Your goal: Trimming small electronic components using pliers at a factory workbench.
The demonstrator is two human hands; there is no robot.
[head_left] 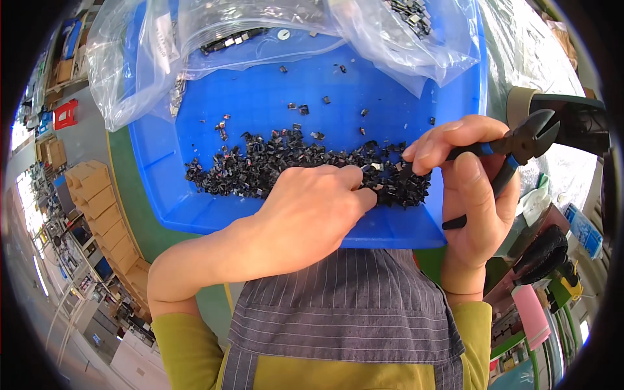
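Observation:
Over the near side of a blue plastic bin (214,218), my left hand (318,205) is closed, index finger and thumb brought together toward the right. What it pinches, if anything, is too small or hidden to make out. Beneath it lies a long heap of small black parts (247,162), some with shiny metal bits. My right hand (484,188), at the bin's right edge, is wrapped round diagonal cutters (530,140) with black and blue handles. The cutters' jaws point up and right, away from the heap. Its fingertips are above the heap's right end, close to my left fingers.
Clear plastic bags (416,55) holding more small parts lie across the bin's far side. Scattered parts dot the bin floor. At the right are a roll of tape (520,104) and a plastic-covered surface (526,49). Cardboard boxes (104,208) stand at the left beyond the bin.

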